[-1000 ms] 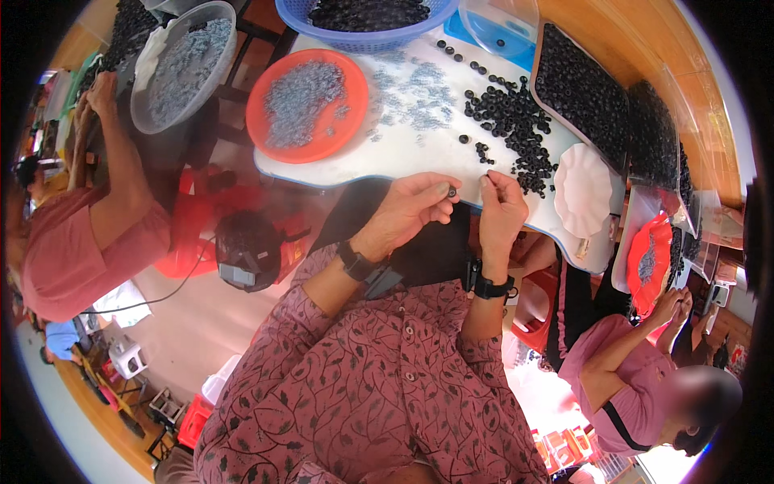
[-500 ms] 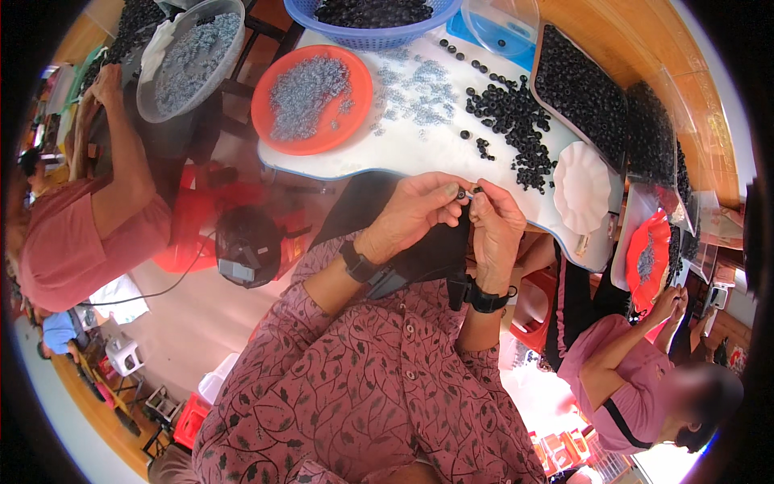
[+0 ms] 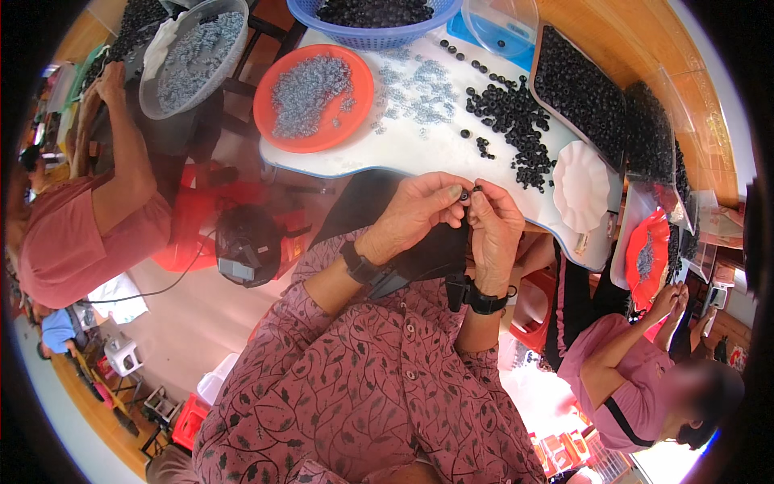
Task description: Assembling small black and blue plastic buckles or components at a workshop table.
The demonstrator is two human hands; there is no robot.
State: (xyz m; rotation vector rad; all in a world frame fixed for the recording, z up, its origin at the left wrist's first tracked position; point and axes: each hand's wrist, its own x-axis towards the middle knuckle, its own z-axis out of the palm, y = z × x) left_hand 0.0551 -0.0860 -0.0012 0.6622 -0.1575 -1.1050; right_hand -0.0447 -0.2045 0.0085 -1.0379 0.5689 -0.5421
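My left hand (image 3: 415, 214) pinches a small round black part (image 3: 464, 195) between thumb and fingertips, just off the table's near edge. Close against it, my right hand (image 3: 494, 230) is closed with thumb and forefinger on another tiny black piece (image 3: 477, 189), mostly covered by the fingers. On the white table (image 3: 339, 165) beyond lie many loose black round parts (image 3: 516, 121) and a spread of small clear grey-blue pieces (image 3: 419, 89). An orange-red plate (image 3: 262, 109) holds a heap of the same clear pieces.
A blue basket (image 3: 371, 36) of black parts stands at the far edge. To the right are a tray (image 3: 580, 89) full of black parts and a white scalloped plate (image 3: 582, 185). Co-workers sit left (image 3: 97, 218) and right (image 3: 617, 371). A black-covered stool (image 3: 246, 242) stands left.
The black part in my left hand has shifted slightly right, nearer the piece in my right fingers. The light sliver between them no longer shows. Both hands keep their pinch.
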